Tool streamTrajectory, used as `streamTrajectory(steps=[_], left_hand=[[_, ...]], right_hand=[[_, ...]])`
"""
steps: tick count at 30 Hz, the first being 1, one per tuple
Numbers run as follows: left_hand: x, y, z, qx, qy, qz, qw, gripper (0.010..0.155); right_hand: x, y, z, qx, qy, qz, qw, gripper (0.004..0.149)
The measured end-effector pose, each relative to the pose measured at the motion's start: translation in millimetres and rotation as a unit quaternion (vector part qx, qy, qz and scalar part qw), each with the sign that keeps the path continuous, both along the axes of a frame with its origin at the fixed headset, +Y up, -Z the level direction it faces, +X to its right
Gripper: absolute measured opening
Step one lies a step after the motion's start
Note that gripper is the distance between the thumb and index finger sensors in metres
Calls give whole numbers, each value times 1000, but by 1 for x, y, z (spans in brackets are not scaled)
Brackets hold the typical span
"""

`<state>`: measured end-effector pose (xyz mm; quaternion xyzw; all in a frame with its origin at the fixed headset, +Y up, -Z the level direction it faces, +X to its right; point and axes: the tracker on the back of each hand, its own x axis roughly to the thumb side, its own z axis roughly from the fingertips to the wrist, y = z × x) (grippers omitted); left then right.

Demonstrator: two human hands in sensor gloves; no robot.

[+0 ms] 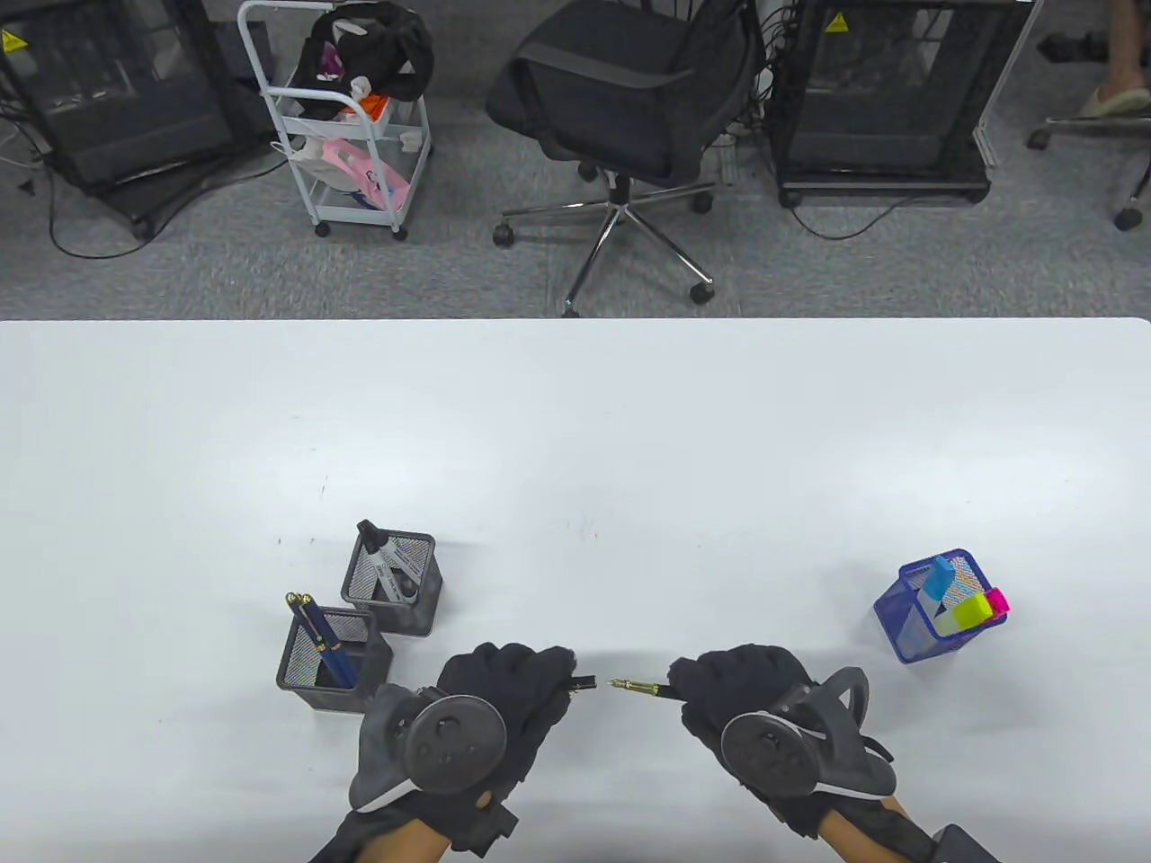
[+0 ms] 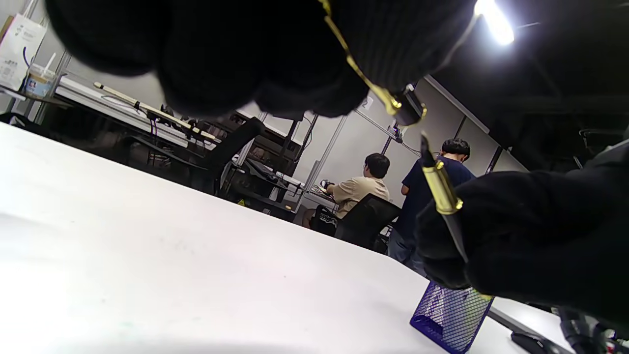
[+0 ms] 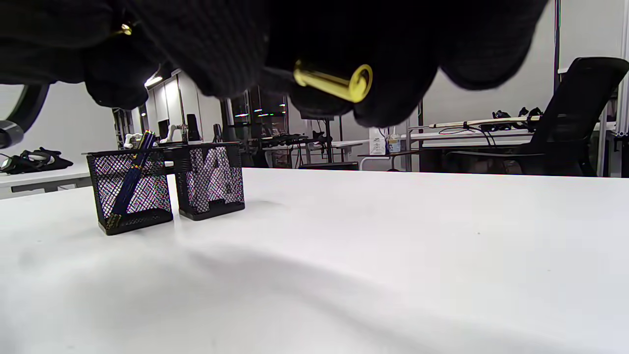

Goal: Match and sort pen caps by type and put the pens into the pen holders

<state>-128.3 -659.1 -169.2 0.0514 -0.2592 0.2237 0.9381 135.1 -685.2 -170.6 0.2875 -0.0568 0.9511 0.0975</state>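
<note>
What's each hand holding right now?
Left hand: grips the pen cap.
Right hand: grips the uncapped pen.

We see white counter (image 1: 575,431): two black mesh holders (image 1: 334,649) near left (just beside each other), blue mesh holder (image 1: 931,620) right.

Black office chair (image 1: 629,99), far centre, on grey carpet (image 1: 225,270). White wheeled utility cart (image 1: 346,126), far left, carrying bags. Two black mesh-sided cabinets (image 1: 886,90), far left and far right. Two people (image 2: 363,189) at distant desks.
</note>
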Motion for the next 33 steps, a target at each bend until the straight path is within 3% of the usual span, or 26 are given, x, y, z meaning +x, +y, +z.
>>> streamTrajectory(steps=[10,18,24,30,33], left_hand=[[15,-5,5,4,-29,-33,999,49],[31,-7,13,51,-68,-63,994,48],[27,-3,13,42,-73,-18,996,46],[3,-2,4,20,-25,170,985,51],[-11,-1,0,-3,-7,216,976,51]], right_hand=[[-10,-1,5,11,19,23,999,51],[-20,-3,12,35,55,15,998,50],[-23,-2,14,38,65,-27,997,48],[-23,-2,15,19,62,-79,995,50],[-25,-1,16,17,64,-68,996,58]])
